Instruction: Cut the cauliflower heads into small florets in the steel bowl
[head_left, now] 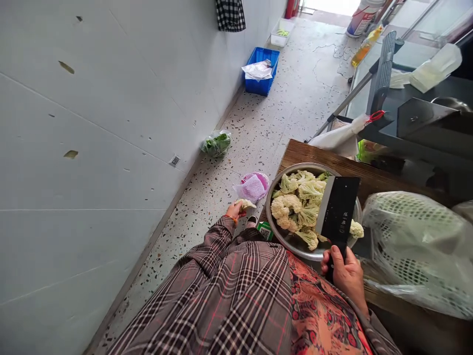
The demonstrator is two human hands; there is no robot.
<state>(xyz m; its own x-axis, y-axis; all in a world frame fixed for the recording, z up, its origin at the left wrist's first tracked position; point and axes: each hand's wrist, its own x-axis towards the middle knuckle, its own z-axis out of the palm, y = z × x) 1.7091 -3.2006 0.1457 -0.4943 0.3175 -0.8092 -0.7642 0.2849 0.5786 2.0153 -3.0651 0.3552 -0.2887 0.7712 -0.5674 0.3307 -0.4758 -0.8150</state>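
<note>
A wide metal bowl (275, 230) full of cut cauliflower florets (286, 207) rests at the edge of the wooden table (295, 150). My right hand (345, 271) is closed around the handle of a black cleaver (340, 207), whose broad blade lies over the bowl's right side and hides some florets. Left of the bowl, beyond the table edge, my left hand (235, 211) grips a pale cauliflower piece (245, 204). Just past that hand is a pink container with a white mesh (253, 186), low by the floor.
Bagged greens (217, 143) and a blue crate (261, 85) stand along the wall. A large plastic-wrapped bundle (417, 246) sits right of the bowl. Metal shelving (384, 74) stands at the upper right, with a white bag (342, 138) below it.
</note>
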